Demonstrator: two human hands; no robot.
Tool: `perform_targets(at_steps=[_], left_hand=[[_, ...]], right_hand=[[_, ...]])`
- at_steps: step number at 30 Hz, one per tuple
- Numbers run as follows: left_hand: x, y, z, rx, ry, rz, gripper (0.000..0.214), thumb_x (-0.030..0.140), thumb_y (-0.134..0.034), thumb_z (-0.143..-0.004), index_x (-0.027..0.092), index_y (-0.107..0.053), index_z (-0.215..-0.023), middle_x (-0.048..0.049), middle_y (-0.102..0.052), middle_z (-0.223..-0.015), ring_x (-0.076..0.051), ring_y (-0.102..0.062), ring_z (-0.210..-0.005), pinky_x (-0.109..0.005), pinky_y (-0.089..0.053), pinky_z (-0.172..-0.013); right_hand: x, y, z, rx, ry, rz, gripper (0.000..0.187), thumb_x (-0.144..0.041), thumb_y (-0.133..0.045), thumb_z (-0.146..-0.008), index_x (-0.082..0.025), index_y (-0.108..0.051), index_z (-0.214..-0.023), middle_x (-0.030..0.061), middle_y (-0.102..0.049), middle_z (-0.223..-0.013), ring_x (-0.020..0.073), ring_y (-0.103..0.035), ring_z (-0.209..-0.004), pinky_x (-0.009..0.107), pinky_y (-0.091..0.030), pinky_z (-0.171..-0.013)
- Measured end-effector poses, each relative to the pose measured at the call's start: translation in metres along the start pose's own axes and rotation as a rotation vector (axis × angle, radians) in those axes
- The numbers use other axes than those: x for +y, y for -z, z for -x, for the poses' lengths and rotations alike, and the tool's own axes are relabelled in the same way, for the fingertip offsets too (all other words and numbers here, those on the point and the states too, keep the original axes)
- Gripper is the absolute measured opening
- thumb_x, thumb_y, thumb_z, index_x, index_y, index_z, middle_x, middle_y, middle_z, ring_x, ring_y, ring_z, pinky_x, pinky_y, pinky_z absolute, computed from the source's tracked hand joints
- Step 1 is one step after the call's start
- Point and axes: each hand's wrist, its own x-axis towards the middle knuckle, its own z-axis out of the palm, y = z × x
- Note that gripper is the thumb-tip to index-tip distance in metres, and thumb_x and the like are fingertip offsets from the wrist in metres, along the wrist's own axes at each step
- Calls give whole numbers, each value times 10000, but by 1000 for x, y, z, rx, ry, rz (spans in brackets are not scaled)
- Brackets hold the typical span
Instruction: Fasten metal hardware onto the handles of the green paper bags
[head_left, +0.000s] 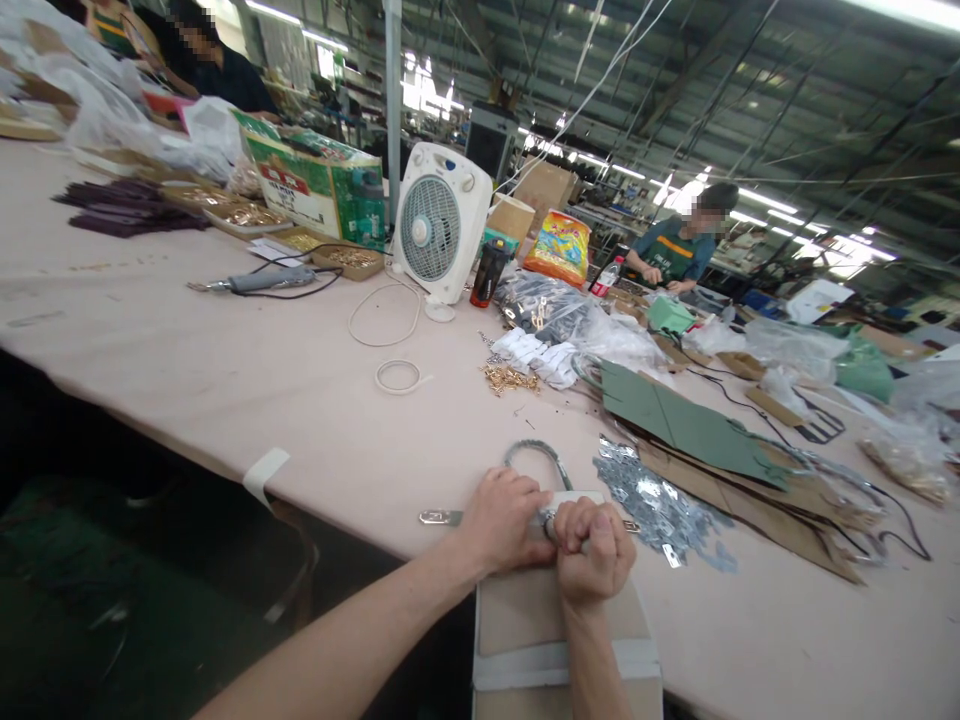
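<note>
Both my hands rest at the near edge of the pale table (225, 380), over a cardboard block (540, 620) with a white band. My left hand (504, 520) is curled, its fingers pressing down on a small metal part beside a flat metal strip (439, 517). My right hand (592, 548) is a tight fist around a thin tool or part whose tip shows between the two hands; I cannot make it out. A grey curved strap (536, 452) lies just beyond my left hand. A heap of small shiny metal pieces (660, 505) lies to the right.
A white box fan (439, 222), a black bottle (489, 273), a snack bag (559, 247), brass fittings (508, 378), green card sheets (675, 415) and plastic bags crowd the middle and right. A handheld tool with a cord (262, 281) lies left. Two other people work farther back.
</note>
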Motion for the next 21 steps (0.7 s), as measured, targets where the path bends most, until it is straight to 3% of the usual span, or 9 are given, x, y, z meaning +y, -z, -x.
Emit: perform_targets(at_steps=[3,8,11,15,18,21], left_hand=[[1,2,0,-3,1,-8,504,528,-791,-750,279,-685,-1176,-28,-728,-1064,-257,-606,-1020,-413,-405,-955],[3,3,-2,-24,23,-6,279,457,-756,-785,255,-680,-963,-47,-723,-1001,-273,-611,-1021,-422,-400,-961],[3,3,-1,-31,34,15,315,426,-753,-780,256,-677,-1033,-54,-727,-1039,-283,-612,-1044,-432,-402,-977],[1,5,0,-25,36,30,448,545,-791,-746,251,-682,-1065,-47,-722,-1039,-274,-618,-1033,-428,-409,-986],[1,6,1,-28,23,17,557,663,-803,-713,272,-683,-1092,-38,-715,-1064,-272,-615,-1036,-431,-411,-977],[1,5,1,-30,31,7,576,688,-801,-706,260,-681,-1073,-37,-716,-1060,-269,-615,-1033,-428,-412,-981]], right_hand=[[4,-3,1,-6,10,96,392,-269,-500,-1012,-220,-452,-626,-64,-361,-515,107,-344,-437,264,-291,-447],[17,-4,-5,-62,-35,347,432,-353,-504,-1025,-230,-440,-616,-56,-394,-525,110,-373,-446,282,-304,-471],[21,-5,-15,-98,-106,502,449,-407,-527,-1019,-228,-451,-615,-48,-422,-530,113,-390,-470,276,-321,-479],[12,-4,-35,-104,-289,365,458,-452,-551,-1007,-223,-443,-624,-70,-384,-508,94,-346,-435,238,-278,-413],[6,-4,-49,-22,-309,180,430,-452,-539,-1007,-225,-441,-655,-92,-353,-493,77,-291,-389,212,-220,-367],[8,-8,-58,-64,-334,186,433,-463,-559,-989,-223,-445,-647,-93,-360,-479,75,-306,-375,207,-221,-357]])
